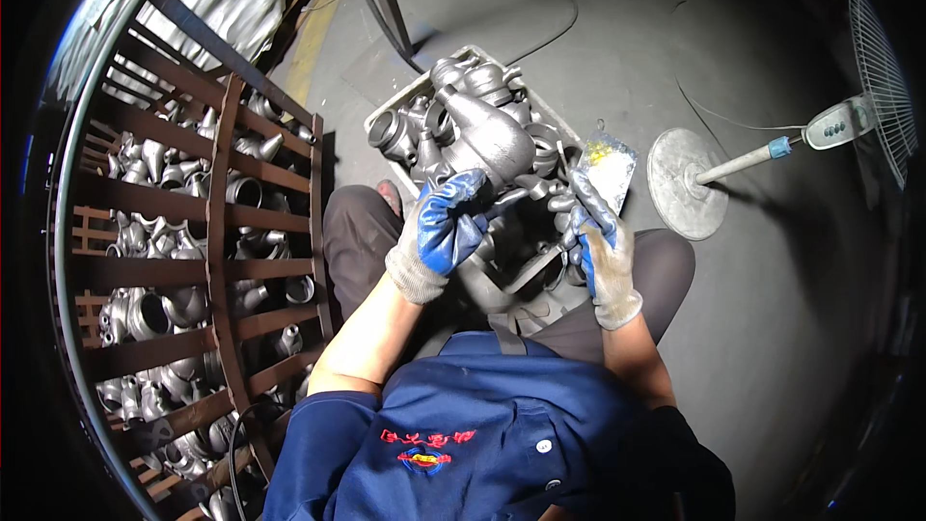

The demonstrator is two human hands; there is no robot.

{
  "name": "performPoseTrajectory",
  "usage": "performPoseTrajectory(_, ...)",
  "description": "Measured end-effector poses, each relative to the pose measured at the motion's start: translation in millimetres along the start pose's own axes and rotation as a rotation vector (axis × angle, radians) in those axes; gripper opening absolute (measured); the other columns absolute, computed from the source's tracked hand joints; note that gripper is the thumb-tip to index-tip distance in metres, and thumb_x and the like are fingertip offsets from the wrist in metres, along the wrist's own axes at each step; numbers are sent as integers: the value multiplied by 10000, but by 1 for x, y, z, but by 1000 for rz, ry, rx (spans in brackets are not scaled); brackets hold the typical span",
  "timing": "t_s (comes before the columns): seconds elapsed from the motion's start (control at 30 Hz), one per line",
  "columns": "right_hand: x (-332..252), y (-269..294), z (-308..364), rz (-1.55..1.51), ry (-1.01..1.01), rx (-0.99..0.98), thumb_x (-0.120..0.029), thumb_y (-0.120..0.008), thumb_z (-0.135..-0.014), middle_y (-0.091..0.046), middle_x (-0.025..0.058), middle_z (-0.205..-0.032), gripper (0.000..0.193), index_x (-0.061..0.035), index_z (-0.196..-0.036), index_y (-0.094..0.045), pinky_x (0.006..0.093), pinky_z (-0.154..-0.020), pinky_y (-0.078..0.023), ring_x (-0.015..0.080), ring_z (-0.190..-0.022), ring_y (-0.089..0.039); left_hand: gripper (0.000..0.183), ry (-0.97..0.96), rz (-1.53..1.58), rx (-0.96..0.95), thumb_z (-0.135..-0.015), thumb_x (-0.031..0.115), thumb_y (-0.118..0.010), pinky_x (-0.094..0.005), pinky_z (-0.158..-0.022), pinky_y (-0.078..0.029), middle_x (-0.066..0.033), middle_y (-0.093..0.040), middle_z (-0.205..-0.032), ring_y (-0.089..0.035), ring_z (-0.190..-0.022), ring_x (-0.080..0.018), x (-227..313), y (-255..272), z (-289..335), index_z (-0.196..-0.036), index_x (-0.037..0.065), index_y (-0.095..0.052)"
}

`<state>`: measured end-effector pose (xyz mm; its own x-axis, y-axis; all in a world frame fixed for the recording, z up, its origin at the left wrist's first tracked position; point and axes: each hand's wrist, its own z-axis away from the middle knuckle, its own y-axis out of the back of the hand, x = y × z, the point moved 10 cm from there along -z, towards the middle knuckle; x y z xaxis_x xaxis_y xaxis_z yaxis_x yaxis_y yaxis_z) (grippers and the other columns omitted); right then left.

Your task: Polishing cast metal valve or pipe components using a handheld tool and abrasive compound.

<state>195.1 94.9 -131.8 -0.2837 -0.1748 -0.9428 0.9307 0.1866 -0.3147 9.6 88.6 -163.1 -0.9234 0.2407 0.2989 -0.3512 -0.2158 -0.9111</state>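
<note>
Where 2 gloved hands [442,232] reach, grey castings [490,147], just beyond

Rack [221,232] L; room R to fan [779,148]

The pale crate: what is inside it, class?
Heaped grey metal parts show in the pale crate, a large bulbous one uppermost; they cover the crate's bottom, so it cannot be seen.

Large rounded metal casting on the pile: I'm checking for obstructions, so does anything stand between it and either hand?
Nothing visible stands between the left hand and the large casting, though whether they touch is unclear. Between the right hand and the casting, smaller metal parts lie in the way.
</note>
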Motion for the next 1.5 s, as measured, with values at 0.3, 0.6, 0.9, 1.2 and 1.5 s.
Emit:
performPoseTrajectory(0.3, -61, -63, 39, 832, 495, -100, 33, -607, -771, -640, 160, -977, 303, 37, -1073, -625, 306, -777, -492, 237, -864, -642, 365, -579, -1505, -141, -776, 139, -549, -404, -880, -446, -196, -598, -1033, -564, -987, -359, 27, -40, 64, -1098, -24, -601)
performPoseTrajectory(0.6, -69, -80, 48, 1036, 586, -58, 58, -623, -713, -636, 162, -950, 327, -6, -1033, -641, 353, -768, -504, 321, -857, -634, 402, -821, -1689, -210, -760, 122, -525, -453, -953, -403, -230, -597, -1100, -526, -1082, -421, 30, -72, 92, -1124, -32, -597)
performPoseTrajectory(0.9, -71, -89, 52, 1199, 652, -52, 30, -659, -680, -635, 143, -977, 343, -66, -1010, -657, 390, -774, -511, 344, -885, -621, 423, -870, -1732, -212, -710, 72, -513, -453, -931, -424, -245, -588, -1087, -523, -1070, -438, 32, -80, 94, -1111, -37, -596)
performPoseTrajectory(1.2, -71, -80, 46, 1082, 580, -62, 15, -654, -716, -636, 161, -949, 292, -26, -1005, -646, 374, -750, -505, 343, -861, -628, 421, -892, -1771, -228, -681, 13, -516, -441, -912, -437, -204, -618, -1019, -559, -1016, -399, 30, -82, 94, -1090, -46, -599)
performPoseTrajectory(1.5, -64, -76, 42, 1048, 495, -94, 1, -631, -776, -643, 163, -944, 248, -4, -1024, -635, 344, -754, -501, 315, -845, -637, 329, -628, -1350, -64, -846, -65, -557, -256, -789, -517, -78, -620, -1072, -613, -935, -143, 29, -60, 76, -1171, -18, -542)
